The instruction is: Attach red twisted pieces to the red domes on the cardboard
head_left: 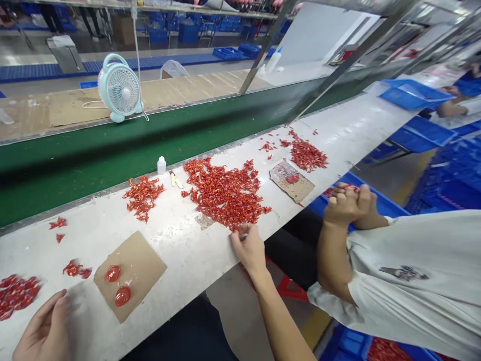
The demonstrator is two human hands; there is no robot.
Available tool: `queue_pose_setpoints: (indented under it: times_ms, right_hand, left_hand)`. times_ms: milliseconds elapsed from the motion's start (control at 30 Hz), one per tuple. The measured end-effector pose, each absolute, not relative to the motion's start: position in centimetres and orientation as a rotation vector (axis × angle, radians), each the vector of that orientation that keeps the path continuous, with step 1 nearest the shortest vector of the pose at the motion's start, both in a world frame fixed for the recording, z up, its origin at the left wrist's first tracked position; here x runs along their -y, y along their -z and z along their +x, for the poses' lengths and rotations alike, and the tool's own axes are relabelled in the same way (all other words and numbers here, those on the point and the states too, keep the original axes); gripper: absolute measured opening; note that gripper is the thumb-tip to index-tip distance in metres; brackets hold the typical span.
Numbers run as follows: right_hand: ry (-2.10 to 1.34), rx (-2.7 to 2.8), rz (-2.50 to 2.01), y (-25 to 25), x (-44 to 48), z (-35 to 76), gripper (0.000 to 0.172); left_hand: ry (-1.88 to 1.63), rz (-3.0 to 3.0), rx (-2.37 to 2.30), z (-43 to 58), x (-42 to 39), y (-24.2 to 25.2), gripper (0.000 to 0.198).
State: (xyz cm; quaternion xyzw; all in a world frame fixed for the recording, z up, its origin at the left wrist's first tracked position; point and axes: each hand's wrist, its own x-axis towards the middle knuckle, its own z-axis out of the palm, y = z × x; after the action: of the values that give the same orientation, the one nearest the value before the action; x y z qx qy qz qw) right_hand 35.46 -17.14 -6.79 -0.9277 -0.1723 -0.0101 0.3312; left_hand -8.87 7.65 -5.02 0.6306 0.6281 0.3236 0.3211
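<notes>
While a blue bin (348,346) holds red pieces (387,351), right grip (251,249) by pile (227,193), hold unclear, left grip (47,326) parted

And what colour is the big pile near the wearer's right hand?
The big pile is red; head view.

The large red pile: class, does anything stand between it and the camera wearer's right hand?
Nothing visible does: the right hand is at the near edge of the large red pile. A torn scrap lies to the hand's left, at the pile's edge, out of the way.
</notes>
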Motion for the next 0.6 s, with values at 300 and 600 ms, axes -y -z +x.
queue_pose_setpoints:
  times_ms: [300,600]
  right_hand:
    - [-0.037,0.965,-2.158,2.7,8.8,32.3,0.015]
    - [-0.146,1.939,-1.839,2.7,-7.3,26.5,0.034]
  left_hand:
    - [-0.954,1.519,-1.648,-7.3,-8.2,5.9,0.038]
    - [-0.969,1.637,-1.539,-7.8,-7.4,5.8,0.032]
